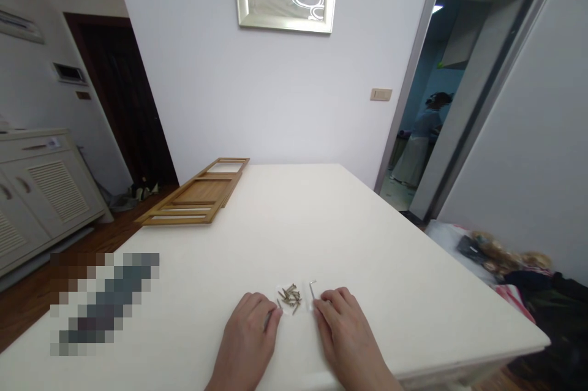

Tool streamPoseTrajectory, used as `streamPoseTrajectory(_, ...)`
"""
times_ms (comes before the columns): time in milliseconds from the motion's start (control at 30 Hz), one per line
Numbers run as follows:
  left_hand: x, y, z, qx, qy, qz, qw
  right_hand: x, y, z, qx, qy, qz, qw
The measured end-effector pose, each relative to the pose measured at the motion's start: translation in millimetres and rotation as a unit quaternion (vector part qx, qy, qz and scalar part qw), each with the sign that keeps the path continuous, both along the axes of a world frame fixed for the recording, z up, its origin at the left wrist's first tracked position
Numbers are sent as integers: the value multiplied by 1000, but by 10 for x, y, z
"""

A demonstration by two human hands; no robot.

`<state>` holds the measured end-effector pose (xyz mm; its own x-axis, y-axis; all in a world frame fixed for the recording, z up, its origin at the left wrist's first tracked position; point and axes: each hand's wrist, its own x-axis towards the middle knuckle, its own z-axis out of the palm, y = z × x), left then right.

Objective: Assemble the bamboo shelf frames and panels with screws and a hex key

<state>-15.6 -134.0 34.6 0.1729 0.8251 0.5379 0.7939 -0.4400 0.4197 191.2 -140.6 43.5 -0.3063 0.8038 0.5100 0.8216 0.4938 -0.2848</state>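
On the white table [275,231], a small pile of bronze-coloured screws [291,296] lies between my two hands, seemingly on clear plastic. My left hand [248,333] is closed just left of the pile, thumb and forefinger pinched. A thin grey metal piece [267,319] shows between its fingers; its kind is unclear. To the right of the screws, a small L-shaped hex key [313,288] has its lower end at the fingertips of my right hand [342,323]. That hand's fingers are pressed together, and clear plastic seems to surround the key.
A flat wooden slatted frame [197,192] lies at the table's far left. Nearer, a blurred-out dark object [110,305] rests by the left edge. Clothes and plush items [496,256] are heaped beyond the right edge. A person [422,133] stands beyond the doorway.
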Motion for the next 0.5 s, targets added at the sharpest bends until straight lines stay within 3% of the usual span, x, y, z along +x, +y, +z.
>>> streamPoseTrajectory(233, -6, 55, 46, -64, -60, 64, 994, 31, 17, -36, 27, -1, 13, 1000)
streamPoseTrajectory(367, -67, 255, 340, -81, -129, 134, 979, 53, 47, -77, 47, 8, 19, 999)
streamPoseTrajectory(500, -223, 813, 729, -88, -285, 175, 938, 87, 79, -103, 60, 32, 23, 997)
